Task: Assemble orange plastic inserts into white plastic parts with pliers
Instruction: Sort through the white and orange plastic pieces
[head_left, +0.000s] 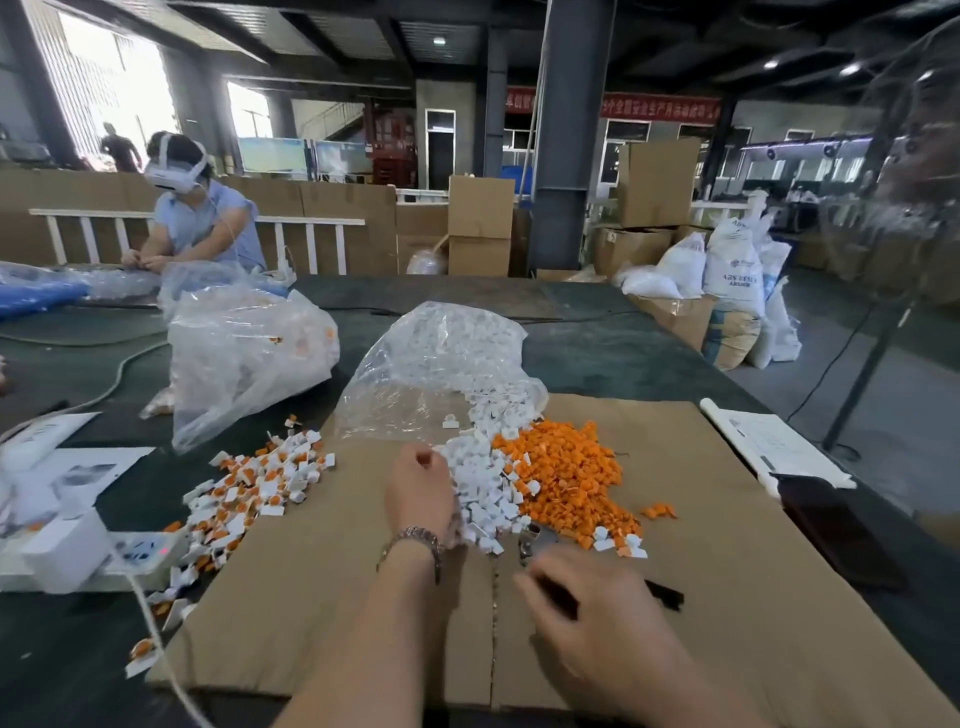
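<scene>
Head view showed the left hand (421, 488) curled into the white parts (485, 499) at centre frame, while the right hand (587, 597) gripped the pliers (540, 540) just below them.

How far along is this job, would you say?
Done: a finished pile of white-and-orange pieces. In hand: the left hand is in the white parts; the right hand is at the pliers. Left: a heap of orange inserts, plus a bag of white ones.

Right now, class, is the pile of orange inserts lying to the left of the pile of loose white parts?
No, the orange inserts lie to the right of the white parts on the cardboard sheet.
</scene>
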